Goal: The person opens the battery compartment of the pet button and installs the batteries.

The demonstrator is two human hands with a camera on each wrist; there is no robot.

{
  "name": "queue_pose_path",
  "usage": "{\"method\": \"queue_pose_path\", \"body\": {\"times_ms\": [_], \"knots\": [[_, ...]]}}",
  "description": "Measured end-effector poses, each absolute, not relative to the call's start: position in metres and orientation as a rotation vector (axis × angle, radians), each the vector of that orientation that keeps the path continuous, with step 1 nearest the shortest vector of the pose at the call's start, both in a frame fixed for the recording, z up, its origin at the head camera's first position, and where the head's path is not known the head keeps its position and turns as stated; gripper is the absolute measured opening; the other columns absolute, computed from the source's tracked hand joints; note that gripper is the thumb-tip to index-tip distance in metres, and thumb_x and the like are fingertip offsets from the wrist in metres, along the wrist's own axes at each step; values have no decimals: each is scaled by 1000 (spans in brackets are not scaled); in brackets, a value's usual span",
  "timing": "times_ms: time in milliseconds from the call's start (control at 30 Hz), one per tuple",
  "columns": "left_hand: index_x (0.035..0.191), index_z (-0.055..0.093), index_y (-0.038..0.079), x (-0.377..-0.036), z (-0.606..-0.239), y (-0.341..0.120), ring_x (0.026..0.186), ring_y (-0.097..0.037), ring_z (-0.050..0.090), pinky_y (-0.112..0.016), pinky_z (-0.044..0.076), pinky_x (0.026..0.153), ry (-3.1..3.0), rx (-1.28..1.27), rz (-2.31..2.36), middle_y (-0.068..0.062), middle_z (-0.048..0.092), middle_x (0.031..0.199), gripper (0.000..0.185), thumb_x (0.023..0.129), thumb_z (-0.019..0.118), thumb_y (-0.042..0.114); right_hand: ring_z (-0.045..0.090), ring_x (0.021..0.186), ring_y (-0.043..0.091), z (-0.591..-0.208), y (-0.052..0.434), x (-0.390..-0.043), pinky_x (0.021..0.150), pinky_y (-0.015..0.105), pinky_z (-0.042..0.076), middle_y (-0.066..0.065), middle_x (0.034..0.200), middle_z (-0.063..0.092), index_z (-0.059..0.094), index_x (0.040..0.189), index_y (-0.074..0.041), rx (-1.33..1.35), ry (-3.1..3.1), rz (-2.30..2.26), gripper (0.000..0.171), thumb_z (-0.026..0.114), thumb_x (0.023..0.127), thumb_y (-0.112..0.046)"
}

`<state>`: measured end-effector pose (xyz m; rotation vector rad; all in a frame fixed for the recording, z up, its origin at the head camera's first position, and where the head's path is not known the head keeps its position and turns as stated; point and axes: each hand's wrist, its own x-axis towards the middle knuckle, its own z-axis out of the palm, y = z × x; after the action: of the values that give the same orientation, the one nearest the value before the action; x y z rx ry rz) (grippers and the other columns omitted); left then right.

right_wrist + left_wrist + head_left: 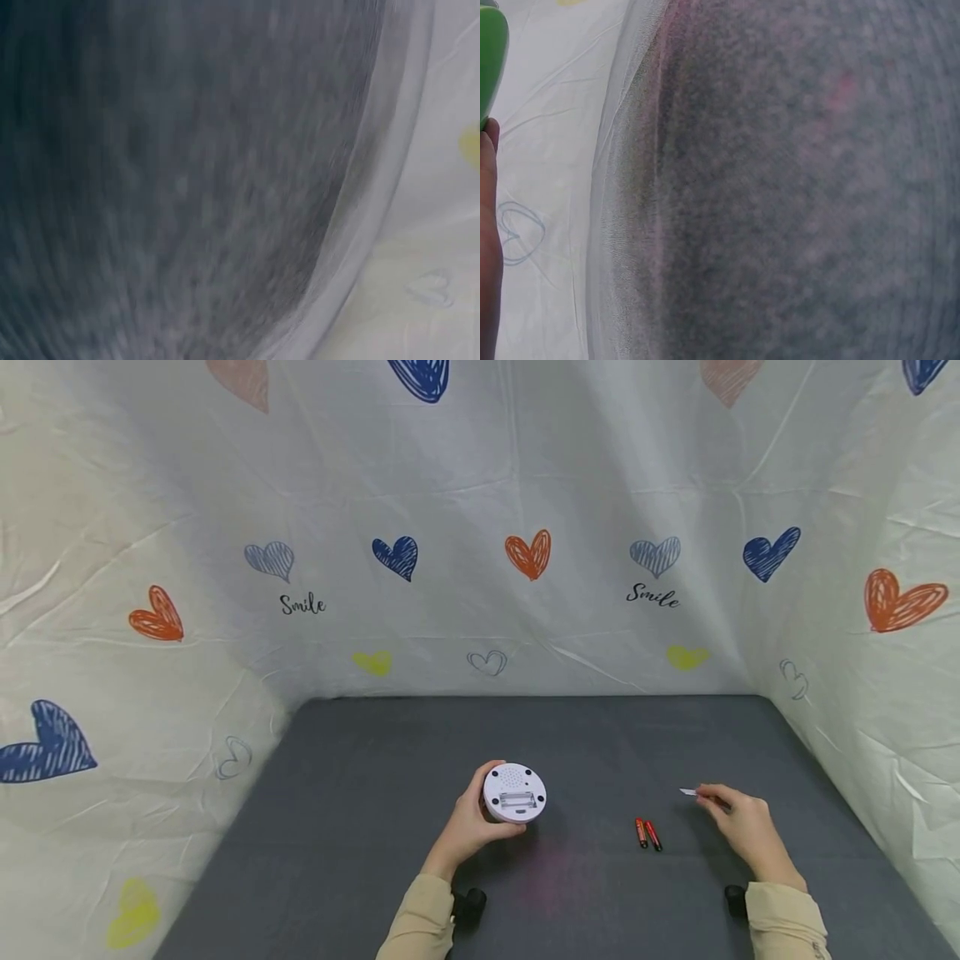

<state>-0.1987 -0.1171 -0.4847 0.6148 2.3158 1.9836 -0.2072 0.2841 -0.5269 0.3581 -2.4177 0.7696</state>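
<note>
Heart-printed sheet [465, 460] behind grey worktop [375, 752], two red batteries [641, 832] on it, left of batteries one round white device [513, 781] gripped by left hand [467, 823], right of batteries one small white piece [687, 792] pinched by right hand [742, 825]

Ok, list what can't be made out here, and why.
Round white device, head view: its far side faces away.
Red batteries, head view: any printing too small.
White piece, head view: partly covered by the right hand.
Left hand, left wrist view: mostly cut off by left edge.
Dark tabletop, right wrist view: surface blurred.
</note>
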Motion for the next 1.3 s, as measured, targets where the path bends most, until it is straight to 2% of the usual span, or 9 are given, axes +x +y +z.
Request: {"method": "queue_pose_path", "body": {"times_ms": [167,367,533,967,1133,1300], "knots": [[138,33,12,-198,-483,-116,106,-21,50,-29,44,84,2309,616,1991,-10,47,125,91,63,83,-1,63,79,36,-518,292,-201,70,51,47,18,85,67,69,79,-2,242,-2565,827,10,74,72,3],[138,32,11,-199,-484,-115,106,-21,49,-29,44,85,2262,627,2033,-11,45,126,91,64,82,-3,60,90,40,-519,301,-199,78,53,44,22,93,66,68,78,-3,168,-2710,866,6,73,75,-1],[138,32,10,-200,-484,-116,107,-21,49,-29,44,85,2236,636,2056,-12,45,126,89,64,81,-4,59,93,40,-522,304,-198,79,53,43,23,96,65,69,80,-3,150,-2751,887,7,73,75,0],[138,32,10,-201,-487,-117,104,-22,51,-30,46,82,2242,647,2074,-13,46,124,88,66,80,-3,59,88,39,-525,305,-199,75,52,44,22,94,65,67,78,-6,121,-2832,877,8,72,76,1],[138,31,10,-200,-487,-118,104,-22,51,-30,46,82,2238,642,2070,-12,46,124,88,67,80,-3,58,89,38,-523,304,-202,75,52,44,22,96,63,68,83,-3,69,-2897,899,7,71,78,-1],[139,30,10,-198,-485,-118,104,-21,51,-30,47,82,2235,625,2049,-12,45,125,88,67,80,-2,56,96,40,-521,303,-200,79,54,43,25,103,62,69,93,0,57,-2901,920,13,69,80,-3]]}}
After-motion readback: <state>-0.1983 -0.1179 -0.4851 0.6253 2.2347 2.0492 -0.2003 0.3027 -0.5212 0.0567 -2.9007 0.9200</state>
